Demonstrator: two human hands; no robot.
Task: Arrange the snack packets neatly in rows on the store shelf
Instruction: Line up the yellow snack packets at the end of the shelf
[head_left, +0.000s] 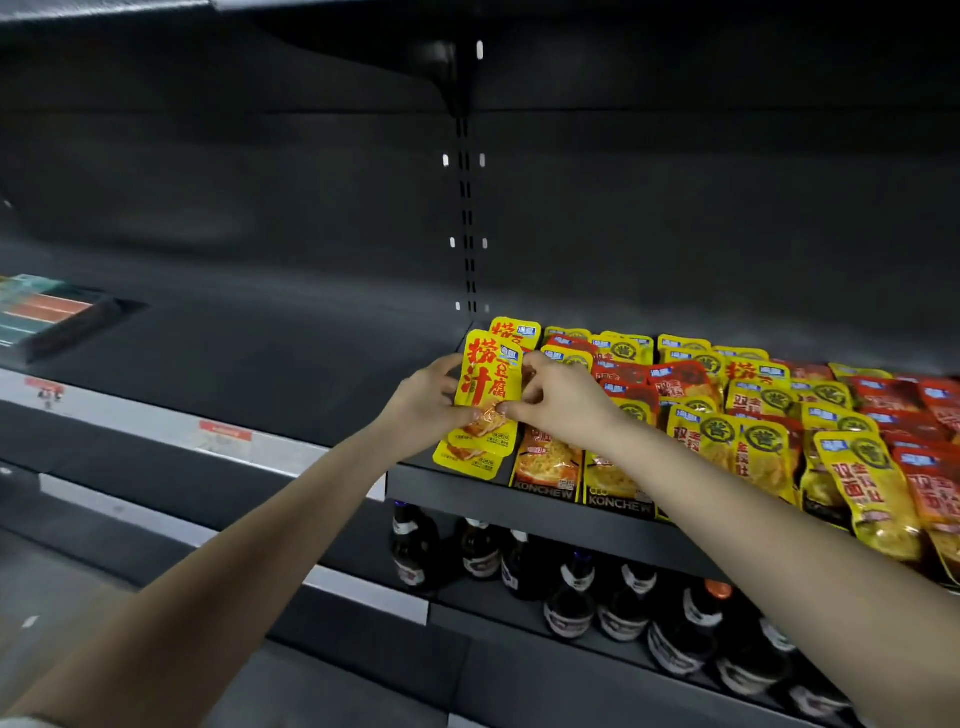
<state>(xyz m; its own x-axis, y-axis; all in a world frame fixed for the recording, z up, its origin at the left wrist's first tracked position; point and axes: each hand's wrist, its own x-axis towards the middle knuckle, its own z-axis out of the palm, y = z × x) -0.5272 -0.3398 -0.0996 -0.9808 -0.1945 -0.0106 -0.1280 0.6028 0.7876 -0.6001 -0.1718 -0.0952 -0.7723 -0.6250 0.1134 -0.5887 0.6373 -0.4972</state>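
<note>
dark bottles, coloured boxes, price labels

A bright yellow foil snack packet carries large red characters and a small blue corner logo. Beside it, yellow packets with dark green round emblems mix with red packets printed in yellow characters, all bearing blue logos. The metal store shelf is matt dark grey. Below, dark brown glass bottles wear white and red labels. A white price strip shows red tags.
</note>
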